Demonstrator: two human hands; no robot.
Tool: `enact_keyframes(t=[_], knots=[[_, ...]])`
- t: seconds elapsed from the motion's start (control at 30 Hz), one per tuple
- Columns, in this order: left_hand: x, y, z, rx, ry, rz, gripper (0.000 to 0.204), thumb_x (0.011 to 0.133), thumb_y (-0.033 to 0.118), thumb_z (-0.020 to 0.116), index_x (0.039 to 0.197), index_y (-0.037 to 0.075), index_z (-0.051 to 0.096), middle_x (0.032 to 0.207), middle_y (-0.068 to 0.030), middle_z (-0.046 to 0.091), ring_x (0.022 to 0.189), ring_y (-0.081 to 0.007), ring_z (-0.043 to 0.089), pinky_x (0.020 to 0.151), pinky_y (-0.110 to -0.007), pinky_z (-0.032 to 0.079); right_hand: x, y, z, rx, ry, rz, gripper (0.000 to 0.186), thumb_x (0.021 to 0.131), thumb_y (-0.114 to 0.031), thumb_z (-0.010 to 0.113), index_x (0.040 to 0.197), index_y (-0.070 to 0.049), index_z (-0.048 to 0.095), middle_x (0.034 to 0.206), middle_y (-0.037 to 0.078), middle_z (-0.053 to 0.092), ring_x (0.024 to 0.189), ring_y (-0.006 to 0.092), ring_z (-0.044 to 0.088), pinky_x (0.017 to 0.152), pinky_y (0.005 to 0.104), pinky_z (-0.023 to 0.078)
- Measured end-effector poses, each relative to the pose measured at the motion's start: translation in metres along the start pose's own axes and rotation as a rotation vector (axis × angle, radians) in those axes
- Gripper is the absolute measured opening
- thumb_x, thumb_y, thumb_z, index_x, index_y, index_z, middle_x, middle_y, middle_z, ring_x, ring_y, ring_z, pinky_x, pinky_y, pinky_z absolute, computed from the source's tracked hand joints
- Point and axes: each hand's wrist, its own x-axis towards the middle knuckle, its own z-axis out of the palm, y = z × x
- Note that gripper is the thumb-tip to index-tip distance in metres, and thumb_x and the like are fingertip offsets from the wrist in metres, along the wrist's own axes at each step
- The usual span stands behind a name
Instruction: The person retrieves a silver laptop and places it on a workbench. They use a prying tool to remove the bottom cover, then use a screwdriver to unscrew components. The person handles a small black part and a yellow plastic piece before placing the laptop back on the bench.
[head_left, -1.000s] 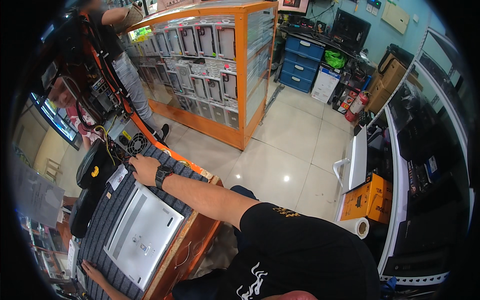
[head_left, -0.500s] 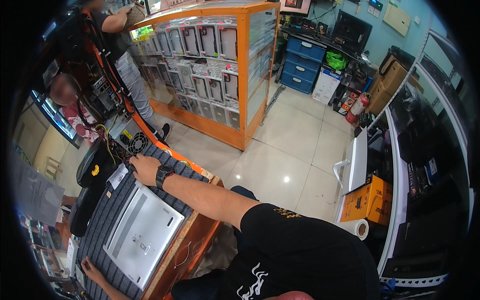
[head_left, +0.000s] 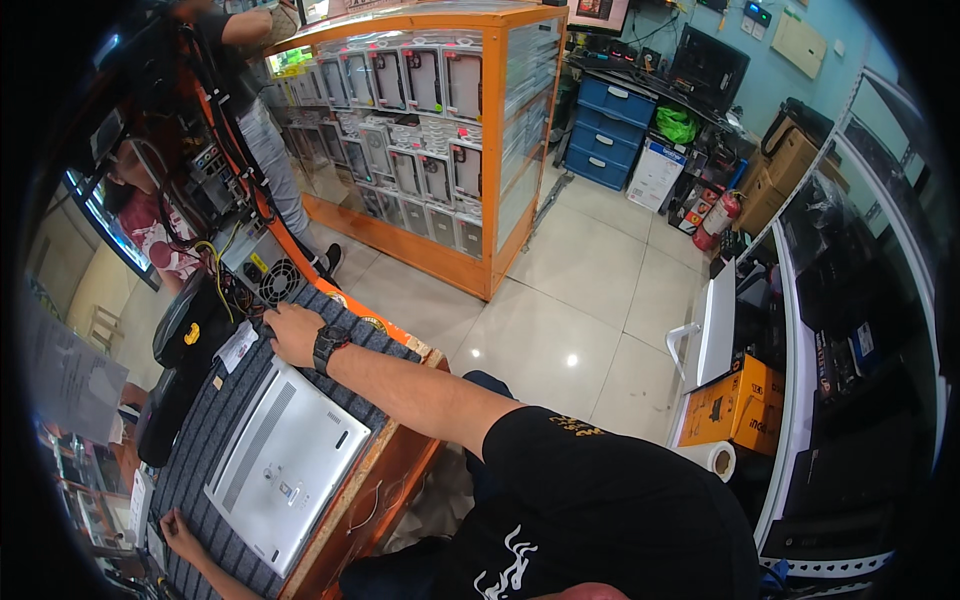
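Note:
A silver laptop (head_left: 288, 465) lies underside up on a grey ribbed mat (head_left: 195, 495) on the workbench. My right hand (head_left: 293, 335), with a black watch at the wrist, rests beyond the laptop's far edge, next to a bundle of thin cables (head_left: 235, 300). Its fingers are bent down, closed over something small and dark that I cannot make out. Near the mat's left edge is my left hand (head_left: 182, 537), fingers curled together; what they hold, if anything, is too small to name. Between the laptop and a black padded item (head_left: 170, 410) lies a crumpled white paper (head_left: 238, 347).
An open computer case with a fan (head_left: 278, 282) stands at the bench's far end. Beyond is an orange-framed glass display case (head_left: 490, 180) of boxed goods. Blue drawers (head_left: 600, 135) stand at the back, metal shelving (head_left: 790, 330) along the right. Two people are across the bench.
The view has shifted slightly. A person at the far left has changed posture. Both my hands stay in nearly the same places, and the laptop has not moved on the mat.

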Motion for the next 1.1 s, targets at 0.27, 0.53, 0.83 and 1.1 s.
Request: enact_keyframes(t=[0.27, 0.53, 0.83, 1.1], knots=[[-0.004, 0.018, -0.023, 0.08, 0.041, -0.02, 0.03, 0.102, 0.028, 0.066, 0.108, -0.002, 0.069, 0.093, -0.0039, 0.067, 0.085, -0.0131, 0.059, 0.081, -0.028, 0.049, 0.013, -0.021, -0.002, 0.023, -0.064, 0.044, 0.033, 0.088, -0.024, 0.066, 0.116, -0.006, 0.065, 0.108, 0.022, 0.064, 0.103, 0.04, 0.065, 0.087, 0.0493, 0.055], [-0.027, 0.079, 0.002, -0.141, 0.04, -0.154, 0.02, 0.097, 0.018, 0.072, 0.107, 0.001, 0.072, 0.091, -0.0022, 0.07, 0.078, -0.0088, 0.061, 0.075, -0.023, 0.049, -0.001, -0.009, -0.034, -0.063, -0.078, -0.255, 0.04, 0.105, -0.036, 0.049, 0.11, -0.001, 0.067, 0.107, 0.025, 0.066, 0.101, 0.0413, 0.064, 0.087, 0.0504, 0.053], [-0.038, 0.125, -0.018, -0.094, -0.087, -0.324, 0.017, 0.101, 0.017, 0.067, 0.099, 0.001, 0.069, 0.088, -0.0028, 0.067, 0.077, -0.0095, 0.06, 0.072, -0.025, 0.049, -0.006, -0.03, -0.058, 0.045, -0.131, 0.152, 0.051, 0.103, -0.053, 0.05, 0.123, -0.008, 0.066, 0.109, 0.02, 0.064, 0.104, 0.0384, 0.063, 0.087, 0.046, 0.053], [-0.061, 0.275, -0.041, 0.077, -0.392, -0.316, 0.018, 0.102, 0.017, 0.064, 0.095, 0.0, 0.066, 0.087, -0.0043, 0.066, 0.077, -0.0124, 0.059, 0.073, -0.027, 0.049, -0.135, 0.005, -0.229, 0.358, 0.026, 0.462, 0.043, 0.104, -0.035, 0.058, 0.137, -0.008, 0.058, 0.119, 0.015, 0.061, 0.111, 0.0296, 0.061, 0.095, 0.0389, 0.051]])
